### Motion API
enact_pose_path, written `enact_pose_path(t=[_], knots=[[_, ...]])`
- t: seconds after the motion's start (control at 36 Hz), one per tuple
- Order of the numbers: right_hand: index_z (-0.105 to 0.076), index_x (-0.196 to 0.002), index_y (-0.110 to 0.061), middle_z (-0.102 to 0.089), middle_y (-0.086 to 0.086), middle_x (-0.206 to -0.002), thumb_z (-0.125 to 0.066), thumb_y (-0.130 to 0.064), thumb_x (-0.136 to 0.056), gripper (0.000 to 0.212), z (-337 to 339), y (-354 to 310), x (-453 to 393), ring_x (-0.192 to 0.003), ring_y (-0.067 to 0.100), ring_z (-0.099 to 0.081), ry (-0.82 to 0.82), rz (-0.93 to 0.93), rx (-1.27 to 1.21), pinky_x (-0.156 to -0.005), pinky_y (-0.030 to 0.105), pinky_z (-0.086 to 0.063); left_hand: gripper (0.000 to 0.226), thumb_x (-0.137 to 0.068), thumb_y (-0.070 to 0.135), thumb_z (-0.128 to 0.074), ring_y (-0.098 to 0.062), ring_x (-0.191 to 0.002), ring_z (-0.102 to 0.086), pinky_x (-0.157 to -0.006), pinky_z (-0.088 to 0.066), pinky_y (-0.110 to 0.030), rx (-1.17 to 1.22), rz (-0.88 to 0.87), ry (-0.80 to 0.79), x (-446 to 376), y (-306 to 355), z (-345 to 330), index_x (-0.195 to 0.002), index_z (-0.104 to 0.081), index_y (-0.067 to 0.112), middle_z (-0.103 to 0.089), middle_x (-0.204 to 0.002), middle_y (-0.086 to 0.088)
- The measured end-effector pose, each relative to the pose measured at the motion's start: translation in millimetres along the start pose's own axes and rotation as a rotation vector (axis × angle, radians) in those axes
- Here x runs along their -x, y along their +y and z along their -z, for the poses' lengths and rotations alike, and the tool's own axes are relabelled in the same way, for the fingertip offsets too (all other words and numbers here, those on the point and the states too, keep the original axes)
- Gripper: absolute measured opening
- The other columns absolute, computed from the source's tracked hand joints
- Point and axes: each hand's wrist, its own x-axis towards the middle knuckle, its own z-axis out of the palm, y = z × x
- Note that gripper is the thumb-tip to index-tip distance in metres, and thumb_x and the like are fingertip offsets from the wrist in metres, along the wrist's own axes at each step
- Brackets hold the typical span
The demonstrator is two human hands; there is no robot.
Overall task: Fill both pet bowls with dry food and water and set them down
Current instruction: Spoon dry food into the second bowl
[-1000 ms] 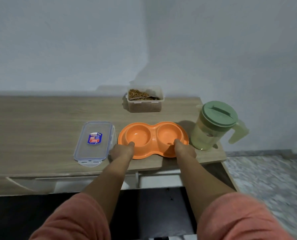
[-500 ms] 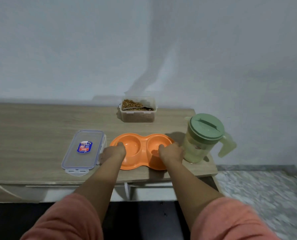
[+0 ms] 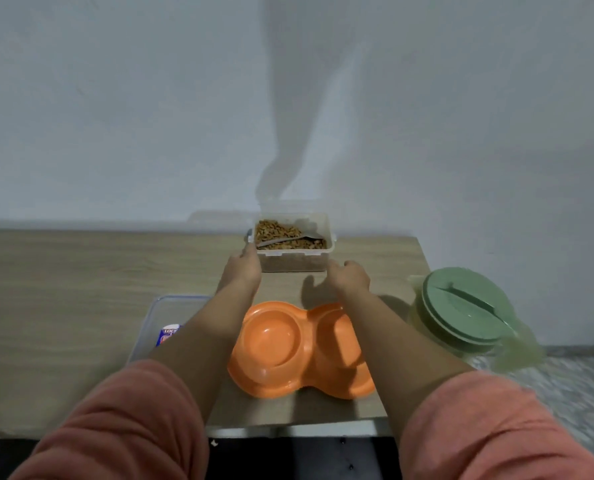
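The empty orange double pet bowl (image 3: 281, 344) lies on the wooden table (image 3: 63, 289) near its front edge, between my forearms. Behind it stands an open clear food container (image 3: 292, 263) full of brown dry food, with a grey scoop (image 3: 283, 240) lying in it. My left hand (image 3: 241, 270) rests against the container's left wall, fingers reaching up to its rim. My right hand (image 3: 349, 277) hovers at the container's lower right corner, fingers loosely curled and holding nothing. A pale green water pitcher (image 3: 461, 306) with its lid on stands to the right of the bowl.
The container's clear lid (image 3: 157, 317), with a blue label, lies flat left of the bowl, partly under my left forearm. A grey wall rises right behind the table. The table's right edge runs just past the pitcher, with speckled floor (image 3: 572, 386) below.
Both hands let go of the orange bowl's front rim and reached forward over it to the food container. The camera moved closer and tilted down.
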Motion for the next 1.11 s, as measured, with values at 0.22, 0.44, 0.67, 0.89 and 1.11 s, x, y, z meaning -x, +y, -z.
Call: enact_pose_path(t=[0.22,0.44,0.67,0.89,1.11], knots=[[-0.049,-0.131,0.002,-0.054,0.020,-0.133,-0.037,-0.038,-0.100,0.053,-24.2,-31.8,-39.3,-0.123,0.035,-0.050,0.033,-0.115,-0.114,-0.098,0.036,-0.043,0.080,-0.062,0.075,-0.027,-0.032,-0.110,-0.059,-0.100,-0.046,-0.049,0.194,0.100,-0.146,-88.5,0.8,-26.3,-0.120,-0.058,0.030,-0.063,-0.124,-0.007],[-0.053,-0.126,0.004,-0.056,0.020,-0.129,-0.030,-0.024,-0.102,0.043,-31.4,-40.2,-44.5,-0.119,0.033,-0.053,0.102,-0.204,-0.155,-0.098,0.037,-0.045,0.063,-0.095,0.056,-0.038,-0.031,-0.134,-0.045,-0.105,-0.040,-0.042,0.388,0.110,-0.261,-64.4,15.7,-19.5,-0.140,-0.045,0.012,-0.046,-0.145,-0.010],[-0.056,-0.125,0.000,-0.056,0.018,-0.129,-0.026,-0.012,-0.101,0.040,-33.1,-50.3,-22.5,-0.120,0.032,-0.054,0.200,-0.156,0.032,-0.095,0.033,-0.044,0.100,-0.056,0.085,-0.031,-0.027,-0.126,-0.050,-0.110,-0.036,-0.050,0.424,0.103,-0.365,-112.2,-13.7,-26.8,-0.138,-0.047,0.029,-0.053,-0.137,-0.002],[-0.055,-0.124,-0.003,-0.056,0.017,-0.131,-0.041,-0.005,-0.095,0.033,-7.7,-69.5,17.8,-0.123,0.032,-0.052,0.183,0.064,0.275,-0.098,0.034,-0.044,0.070,-0.071,0.071,-0.043,-0.024,-0.103,-0.068,-0.093,-0.053,-0.047,0.502,0.035,-0.391,-46.9,8.2,30.7,-0.124,-0.057,0.028,-0.070,-0.114,-0.007],[-0.058,-0.117,-0.002,-0.059,0.020,-0.125,-0.044,-0.002,-0.088,0.032,11.2,-69.1,57.2,-0.118,0.035,-0.054,0.140,0.295,0.423,-0.090,0.033,-0.046,0.065,-0.083,0.057,-0.059,-0.032,-0.105,-0.066,-0.083,-0.057,-0.053,0.803,0.034,-0.442,14.6,-2.6,70.2,-0.135,-0.049,0.021,-0.064,-0.125,-0.013]])
